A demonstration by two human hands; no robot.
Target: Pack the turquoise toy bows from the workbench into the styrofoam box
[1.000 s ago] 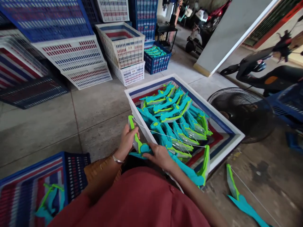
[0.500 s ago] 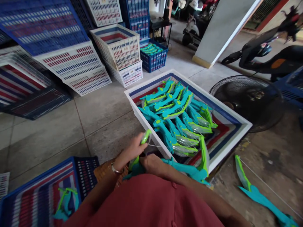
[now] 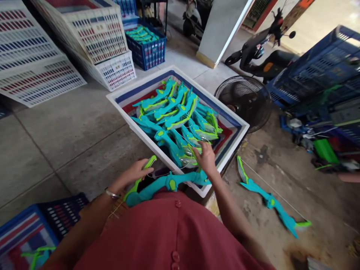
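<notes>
A teal and lime-green toy bow (image 3: pixel 157 184) lies across in front of my body, over the near edge of the crate. My left hand (image 3: pixel 134 173) is closed around its green left limb, close to the tip. A thin white string runs loosely from that tip towards my right hand (image 3: pixel 206 157). My right hand is at the bow's right end, thumb and fingers bent together at the string; the right limb is mostly hidden behind it. Beyond, several similar bows (image 3: pixel 171 108) lie piled in a white crate (image 3: pixel 140 134).
Another strung toy bow (image 3: pixel 271 202) lies on the floor to the right. A black fan (image 3: pixel 244 103) stands beyond the crate's right side. Stacked crates (image 3: pixel 98 33) rise at the left, and a blue crate (image 3: pixel 35 221) sits low left. A motorbike (image 3: pixel 258 56) is parked behind.
My right hand has moved from beside my left hand to the bow's right end. The bow now lies more in view. My head view has shifted to the right.
</notes>
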